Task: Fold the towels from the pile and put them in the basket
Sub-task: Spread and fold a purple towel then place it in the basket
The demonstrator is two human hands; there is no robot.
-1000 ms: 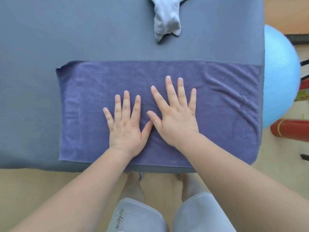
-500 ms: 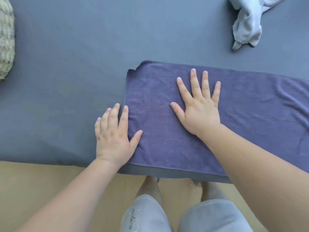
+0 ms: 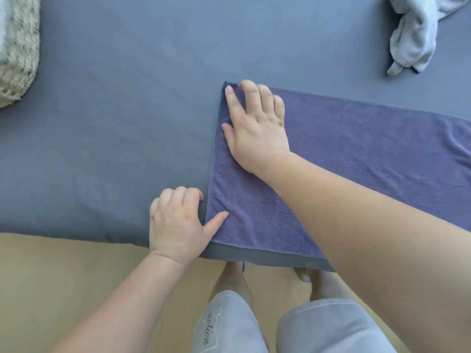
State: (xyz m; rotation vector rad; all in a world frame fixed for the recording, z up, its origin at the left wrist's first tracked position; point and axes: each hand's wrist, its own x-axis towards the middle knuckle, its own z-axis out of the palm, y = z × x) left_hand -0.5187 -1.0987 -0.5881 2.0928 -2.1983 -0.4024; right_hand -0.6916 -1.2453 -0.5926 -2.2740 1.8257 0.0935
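The grey covered surface [image 3: 114,136] spreads out from your fingers on every side but the near one. The purple towel [image 3: 356,154], the piece in work, lies flat on it under your right palm and runs off to the right of your fingers. The woven basket [image 3: 20,59] sits well apart, far to the left of both hands. A crumpled pale towel [image 3: 413,34] lies beyond and to the right of your right fingertips.

Your right hand [image 3: 257,133] rests on the towel's far left corner, forefinger straight, the other fingers bent at the far hem; whether they grasp it cannot be told. Your left hand [image 3: 175,222] is at the near left corner: thumb [image 3: 219,219] on the cloth, fingers curled against the left hem. Whether they pinch it cannot be told.
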